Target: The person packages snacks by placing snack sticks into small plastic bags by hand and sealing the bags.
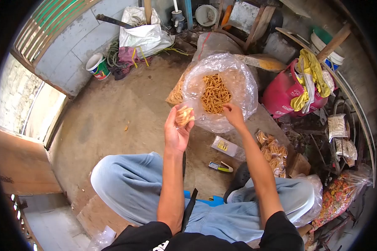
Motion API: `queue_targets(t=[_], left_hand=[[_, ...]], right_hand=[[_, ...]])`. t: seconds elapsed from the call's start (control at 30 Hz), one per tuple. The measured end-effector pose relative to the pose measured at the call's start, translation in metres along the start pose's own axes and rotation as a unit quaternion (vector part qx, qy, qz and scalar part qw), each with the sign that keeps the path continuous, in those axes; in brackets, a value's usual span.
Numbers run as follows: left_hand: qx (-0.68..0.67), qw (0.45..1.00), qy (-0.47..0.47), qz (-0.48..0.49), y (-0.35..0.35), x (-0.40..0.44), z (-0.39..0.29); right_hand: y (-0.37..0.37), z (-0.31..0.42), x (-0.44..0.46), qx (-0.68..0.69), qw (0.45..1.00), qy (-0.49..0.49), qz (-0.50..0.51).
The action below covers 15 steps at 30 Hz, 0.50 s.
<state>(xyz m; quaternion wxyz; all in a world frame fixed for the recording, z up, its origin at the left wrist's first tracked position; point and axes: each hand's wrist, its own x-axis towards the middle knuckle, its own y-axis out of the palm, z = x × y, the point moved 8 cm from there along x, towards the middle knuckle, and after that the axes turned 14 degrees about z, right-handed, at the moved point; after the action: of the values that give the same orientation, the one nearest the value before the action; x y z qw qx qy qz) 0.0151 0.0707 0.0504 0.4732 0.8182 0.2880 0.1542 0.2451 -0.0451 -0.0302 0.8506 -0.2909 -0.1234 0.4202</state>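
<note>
"What's the left hand (176, 136) gripping?"

"A small clear bag (184, 116) of pale sticks, held upright in curled fingers."

"And the right hand (234, 116)?"

"Fingers bunched (whether around anything, I can't tell) beside the brown sticks (215, 94) inside the large clear bag (248, 83)."

"Nearer the knees?"

"A plastic packet (228, 147), then a small green item (226, 168); filled packs (274, 154) lie rightward."

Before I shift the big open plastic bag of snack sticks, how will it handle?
The clear plastic bag will likely fold limply: its rim is crumpled. The snack sticks lie loose in its open mouth, so tilting could spill them; being thin, they may snap if squeezed.
</note>
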Motion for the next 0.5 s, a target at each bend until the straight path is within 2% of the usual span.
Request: queue_targets(t=[0.03, 0.1, 0.13, 0.2, 0.3, 0.43, 0.5], left_hand=[[0.004, 1.0, 0.0, -0.002, -0.005, 0.001, -0.001], [-0.028, 0.999, 0.008, -0.019, -0.016, 0.001, -0.004], [-0.023, 0.999, 0.01, -0.021, -0.022, 0.003, -0.007], [-0.05, 0.998, 0.0, -0.028, -0.029, 0.005, -0.007], [-0.047, 0.998, -0.013, -0.035, -0.029, 0.008, -0.002], [-0.071, 0.996, -0.016, -0.046, -0.036, 0.012, 0.01], [-0.078, 0.995, -0.017, -0.055, -0.038, 0.014, 0.012]], right_hand=[[0.01, -0.01, 0.006, 0.005, 1.0, 0.0, 0.001], [0.037, -0.03, 0.022, -0.076, 0.994, 0.045, 0.06], [0.044, -0.036, 0.031, -0.071, 0.995, 0.042, 0.063], [0.053, -0.044, 0.046, -0.154, 0.983, 0.044, 0.085], [0.069, -0.053, 0.064, -0.18, 0.97, 0.083, 0.142], [0.086, -0.057, 0.076, -0.2, 0.966, 0.065, 0.152], [0.084, -0.047, 0.077, -0.179, 0.982, -0.05, 0.027]])
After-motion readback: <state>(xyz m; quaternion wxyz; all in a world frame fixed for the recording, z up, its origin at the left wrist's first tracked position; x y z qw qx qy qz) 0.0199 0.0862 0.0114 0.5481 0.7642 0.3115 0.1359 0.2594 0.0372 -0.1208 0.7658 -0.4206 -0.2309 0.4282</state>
